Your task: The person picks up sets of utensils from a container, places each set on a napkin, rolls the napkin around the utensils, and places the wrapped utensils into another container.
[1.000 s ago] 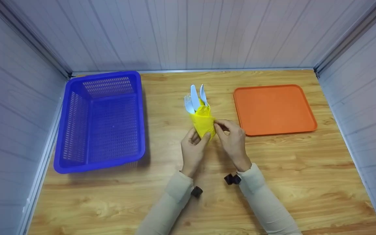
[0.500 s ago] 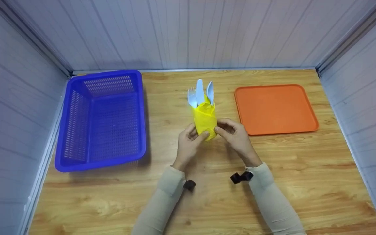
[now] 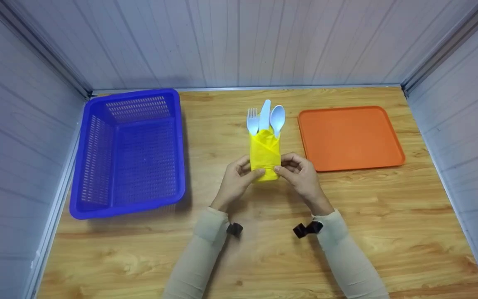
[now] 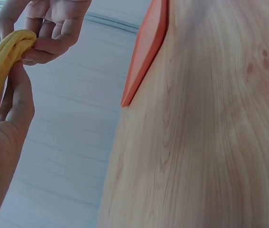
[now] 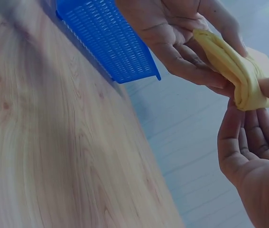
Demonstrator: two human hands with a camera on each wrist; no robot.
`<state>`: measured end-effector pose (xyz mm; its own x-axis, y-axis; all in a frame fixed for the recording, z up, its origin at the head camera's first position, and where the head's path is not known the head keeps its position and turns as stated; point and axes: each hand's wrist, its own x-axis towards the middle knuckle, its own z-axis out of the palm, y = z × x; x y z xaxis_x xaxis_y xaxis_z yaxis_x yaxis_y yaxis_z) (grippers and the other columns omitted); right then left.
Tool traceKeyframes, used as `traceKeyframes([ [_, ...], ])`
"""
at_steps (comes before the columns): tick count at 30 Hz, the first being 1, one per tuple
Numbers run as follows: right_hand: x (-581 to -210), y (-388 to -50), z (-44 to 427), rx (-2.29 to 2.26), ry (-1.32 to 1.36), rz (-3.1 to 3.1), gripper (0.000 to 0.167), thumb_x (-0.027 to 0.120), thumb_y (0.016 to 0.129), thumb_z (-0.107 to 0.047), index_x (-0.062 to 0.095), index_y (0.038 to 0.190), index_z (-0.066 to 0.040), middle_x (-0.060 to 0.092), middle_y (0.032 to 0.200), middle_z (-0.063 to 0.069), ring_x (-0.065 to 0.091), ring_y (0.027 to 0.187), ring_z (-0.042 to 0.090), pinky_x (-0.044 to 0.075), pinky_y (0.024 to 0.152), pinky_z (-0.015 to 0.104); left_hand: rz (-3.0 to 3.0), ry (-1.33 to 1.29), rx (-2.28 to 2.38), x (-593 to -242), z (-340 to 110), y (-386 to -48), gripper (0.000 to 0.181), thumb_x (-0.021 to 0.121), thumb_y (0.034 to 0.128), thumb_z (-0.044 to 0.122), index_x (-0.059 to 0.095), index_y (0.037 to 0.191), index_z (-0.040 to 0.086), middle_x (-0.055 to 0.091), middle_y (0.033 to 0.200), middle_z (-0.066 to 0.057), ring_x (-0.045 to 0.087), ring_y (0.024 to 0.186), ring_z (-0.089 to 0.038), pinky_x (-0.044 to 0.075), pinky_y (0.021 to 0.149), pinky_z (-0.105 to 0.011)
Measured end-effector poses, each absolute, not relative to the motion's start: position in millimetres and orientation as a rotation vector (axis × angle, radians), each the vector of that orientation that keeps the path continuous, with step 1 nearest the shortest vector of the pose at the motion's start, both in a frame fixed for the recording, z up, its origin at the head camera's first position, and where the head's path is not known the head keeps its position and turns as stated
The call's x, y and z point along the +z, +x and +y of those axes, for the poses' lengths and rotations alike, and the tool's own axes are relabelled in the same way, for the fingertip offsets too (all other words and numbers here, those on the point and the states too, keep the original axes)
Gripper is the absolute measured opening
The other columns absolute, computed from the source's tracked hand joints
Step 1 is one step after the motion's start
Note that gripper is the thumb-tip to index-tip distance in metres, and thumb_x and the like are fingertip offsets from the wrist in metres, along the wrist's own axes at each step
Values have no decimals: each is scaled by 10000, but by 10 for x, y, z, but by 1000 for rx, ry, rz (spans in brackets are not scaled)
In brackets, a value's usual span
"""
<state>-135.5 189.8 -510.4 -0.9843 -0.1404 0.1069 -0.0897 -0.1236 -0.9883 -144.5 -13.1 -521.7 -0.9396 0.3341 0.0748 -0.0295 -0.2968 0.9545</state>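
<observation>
A yellow napkin (image 3: 265,155), folded into a pouch, is held up between both hands above the table. From its top stick out a pale fork (image 3: 252,121), a knife (image 3: 264,115) and a spoon (image 3: 277,118), side by side; their handles are hidden inside the cloth. My left hand (image 3: 235,179) pinches the pouch's lower left edge, thumb in front and fingers behind. On the lower right edge, my right hand (image 3: 302,177) pinches it the same way. Both wrist views show the thick folded bottom of the napkin (image 5: 241,78) between the fingers.
To the left stands a blue perforated basket (image 3: 181,166) with nothing in it. An orange tray (image 3: 351,139) lies bare on the right of the wooden table (image 3: 264,257). Pale panel walls (image 3: 239,45) close off the back and both sides.
The pouch has turned upright to face the camera and shifted slightly right, its cutlery now spread apart. My right hand has moved down its edge; both hands keep hold of it.
</observation>
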Motion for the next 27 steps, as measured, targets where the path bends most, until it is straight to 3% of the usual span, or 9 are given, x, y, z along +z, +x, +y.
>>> traceKeyframes([
  [10, -5120, -1339, 1858, -2296, -235, 2149, 194, 705, 904, 20, 642, 1065, 109, 620, 1035, 197, 627, 922, 292, 562, 771, 297, 1817, 272, 2361, -5218, -32, -1392, 512, 780, 880, 137, 590, 1330, -16, 697, 1180, -135, 695, 1014, -294, 575, 830, -398],
  [27, -5120, -1323, 1791, -2348, -268, 2029, 216, 734, 888, -9, 663, 1075, 72, 633, 1030, 224, 635, 901, 284, 566, 765, 303, 1857, 185, 2422, -5182, -55, -1353, 467, 755, 877, 52, 580, 1288, -86, 692, 1156, -187, 697, 989, -288, 580, 810, -376],
])
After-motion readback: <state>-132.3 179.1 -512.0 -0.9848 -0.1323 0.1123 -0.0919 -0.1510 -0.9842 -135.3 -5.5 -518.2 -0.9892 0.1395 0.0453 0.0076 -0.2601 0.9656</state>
